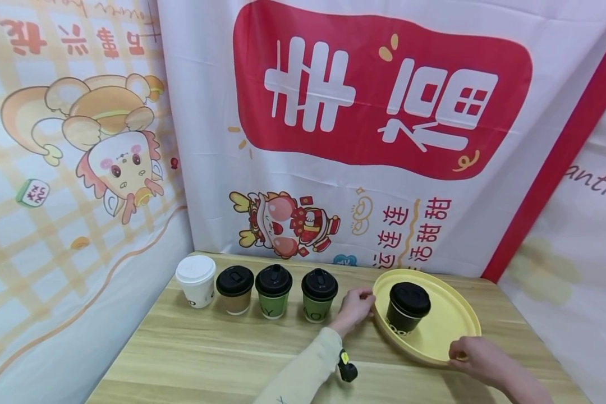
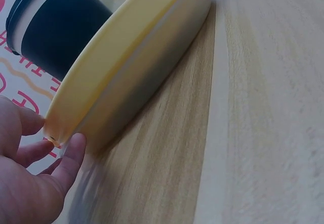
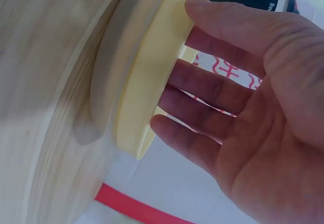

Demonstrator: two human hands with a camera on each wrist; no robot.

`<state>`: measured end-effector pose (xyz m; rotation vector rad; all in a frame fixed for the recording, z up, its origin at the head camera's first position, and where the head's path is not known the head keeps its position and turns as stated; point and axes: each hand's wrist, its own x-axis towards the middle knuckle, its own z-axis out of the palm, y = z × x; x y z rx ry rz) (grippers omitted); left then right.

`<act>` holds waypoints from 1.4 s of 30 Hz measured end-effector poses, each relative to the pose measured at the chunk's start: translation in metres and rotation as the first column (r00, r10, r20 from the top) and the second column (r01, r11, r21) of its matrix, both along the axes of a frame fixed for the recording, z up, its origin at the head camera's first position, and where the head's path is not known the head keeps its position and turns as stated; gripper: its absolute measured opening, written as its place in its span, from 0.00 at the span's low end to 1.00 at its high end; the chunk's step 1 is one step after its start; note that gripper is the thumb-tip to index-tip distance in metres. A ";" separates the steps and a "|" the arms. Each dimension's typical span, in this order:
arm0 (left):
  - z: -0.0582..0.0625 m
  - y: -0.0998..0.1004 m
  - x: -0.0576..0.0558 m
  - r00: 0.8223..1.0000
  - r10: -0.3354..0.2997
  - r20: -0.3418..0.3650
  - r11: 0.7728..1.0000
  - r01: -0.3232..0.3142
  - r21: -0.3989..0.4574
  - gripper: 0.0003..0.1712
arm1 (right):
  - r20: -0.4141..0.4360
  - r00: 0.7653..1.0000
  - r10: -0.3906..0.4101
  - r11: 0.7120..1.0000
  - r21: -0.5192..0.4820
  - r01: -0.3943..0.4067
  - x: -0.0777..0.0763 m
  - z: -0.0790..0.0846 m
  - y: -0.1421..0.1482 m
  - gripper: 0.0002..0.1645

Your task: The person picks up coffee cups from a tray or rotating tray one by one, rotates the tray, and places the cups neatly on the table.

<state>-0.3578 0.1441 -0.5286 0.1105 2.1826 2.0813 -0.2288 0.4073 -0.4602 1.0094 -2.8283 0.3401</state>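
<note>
A round yellow tray (image 1: 454, 297) lies at the right side of the table, with one dark paper cup (image 1: 408, 307) with a black lid standing in it, left of its middle. At the tray's left edge, my left hand (image 1: 356, 308) pinches the rim; in the left wrist view its fingertips (image 2: 76, 142) are right at the tray wall. Near the front right, my right hand (image 1: 480, 359) grips the rim. The right wrist view has the thumb (image 3: 202, 9) on the outer side of the wall and the other fingers on the inner side.
Left of the tray stands a row of lidded cups: a white cup (image 1: 196, 280), a brown cup (image 1: 235, 290), a green cup (image 1: 272, 292) and another green cup (image 1: 319, 295) near my left hand. They stand on a wooden table (image 1: 207, 359). Printed cloths hang behind and beside it.
</note>
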 end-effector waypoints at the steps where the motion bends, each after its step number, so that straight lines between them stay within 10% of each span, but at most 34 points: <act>1: 0.000 0.000 0.000 1.000 0.000 -0.003 1.000 0.000 0.001 0.15 | 0.001 1.000 0.006 1.000 -0.005 -0.006 0.000 0.000 -0.002 0.11; 20: -0.002 -0.003 0.002 1.000 0.006 -0.030 1.000 -0.006 -0.006 0.14 | -0.089 0.995 -0.035 0.999 -0.044 0.031 0.003 0.001 -0.046 0.17; 33: 0.000 -0.002 0.004 1.000 -0.006 -0.025 1.000 0.007 0.013 0.12 | -0.126 0.964 -0.232 0.935 -0.302 0.186 -0.010 0.026 0.002 0.11; 37: 0.000 -0.001 0.003 1.000 -0.002 -0.021 1.000 0.002 0.019 0.12 | -0.065 0.922 -0.381 0.885 -0.314 0.344 -0.018 0.035 0.024 0.03; 42: 0.001 0.000 0.004 1.000 0.001 -0.017 1.000 -0.001 0.023 0.11 | 0.141 0.821 -0.554 0.782 -0.252 0.571 -0.020 0.047 0.055 0.25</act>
